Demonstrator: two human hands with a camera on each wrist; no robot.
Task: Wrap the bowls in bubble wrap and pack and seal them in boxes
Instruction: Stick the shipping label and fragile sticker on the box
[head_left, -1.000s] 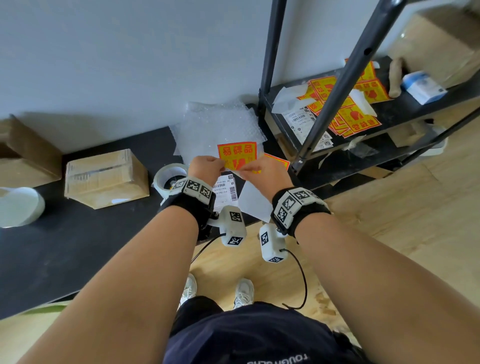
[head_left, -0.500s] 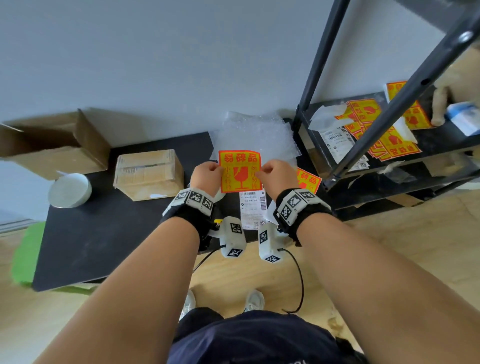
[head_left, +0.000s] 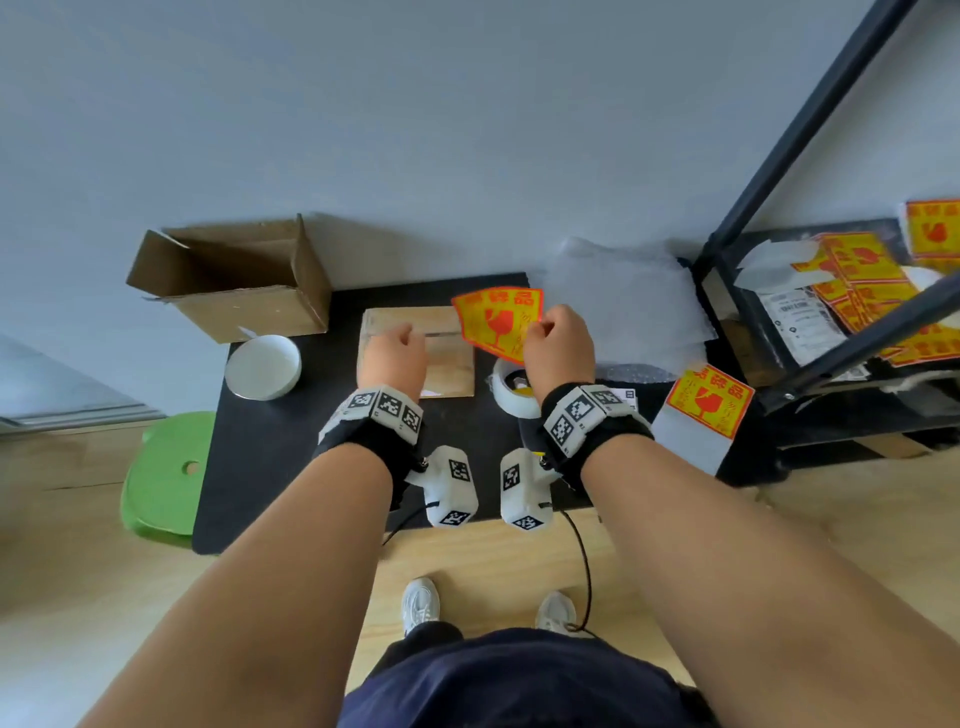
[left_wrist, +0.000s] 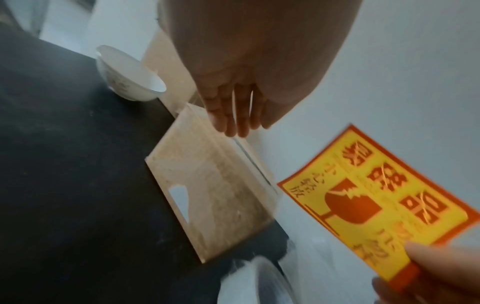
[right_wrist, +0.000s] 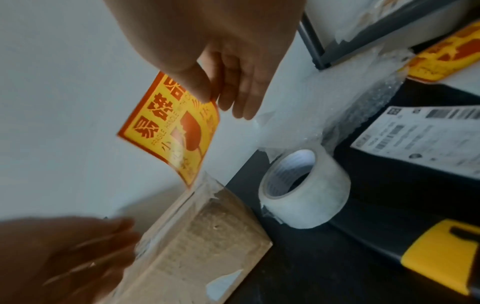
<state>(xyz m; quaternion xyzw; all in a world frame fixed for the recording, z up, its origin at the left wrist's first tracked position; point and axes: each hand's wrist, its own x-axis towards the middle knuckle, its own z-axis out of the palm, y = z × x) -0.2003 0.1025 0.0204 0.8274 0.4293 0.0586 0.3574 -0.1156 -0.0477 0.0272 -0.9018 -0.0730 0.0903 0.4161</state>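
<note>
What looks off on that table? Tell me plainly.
One fragile sticker hangs over the black table's right edge. The sealed box has a torn white patch on its side.

Both forearms reach fwd, roughly parallel, bare, each w/ a black wrist strap carrying a white marker block.

Left hand (head_left: 393, 349) is held low, palm down, knuckles up. From the left wrist cam its fingers (left_wrist: 231, 115) point fwd and down, close together, only lightly bent, holding nothing.

Right hand (head_left: 558, 345) is a bit higher and further fwd. Thumb and forefinger pinch the corner of a sticker (head_left: 497, 322); the other fingers (right_wrist: 244, 96) hang straight and relaxed behind it.

Hands are apart, not touching. Feet in white shoes below, set apart.
</note>
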